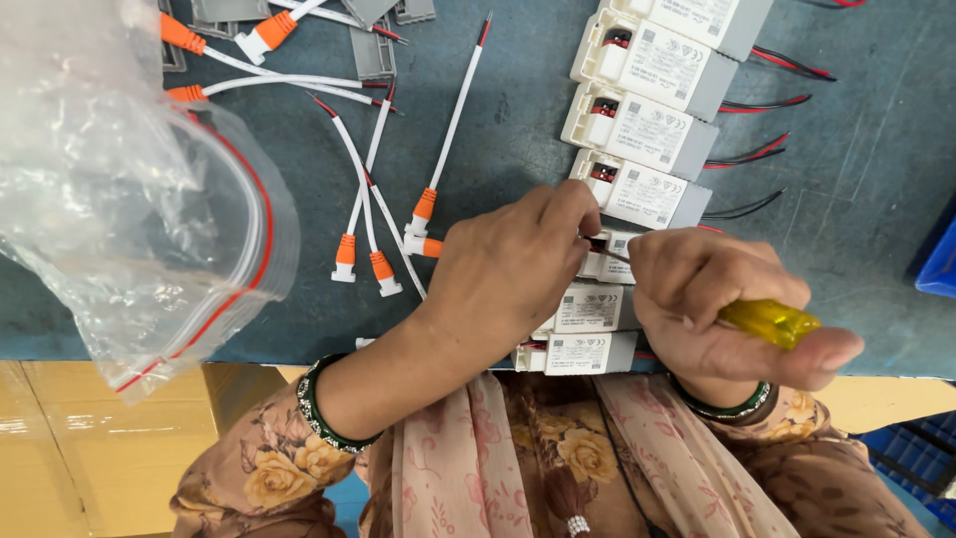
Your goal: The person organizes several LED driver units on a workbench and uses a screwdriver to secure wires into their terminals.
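Observation:
My left hand [513,264] pinches a thin wire against a small white and grey driver box [609,255] in a row of such boxes. My right hand [712,304] grips a screwdriver with a yellow handle [772,321]; its tip points at the same box's terminal. More boxes [637,130] of the row lie above, with red and black leads trailing right. Two further boxes [588,334] sit under my hands at the table edge.
Several white cables with orange connectors [373,224] lie left of my hands on the dark table [498,130]. A clear zip bag [129,209] covers the left side. Grey covers [373,50] sit at the top. A blue bin [941,264] is at the right.

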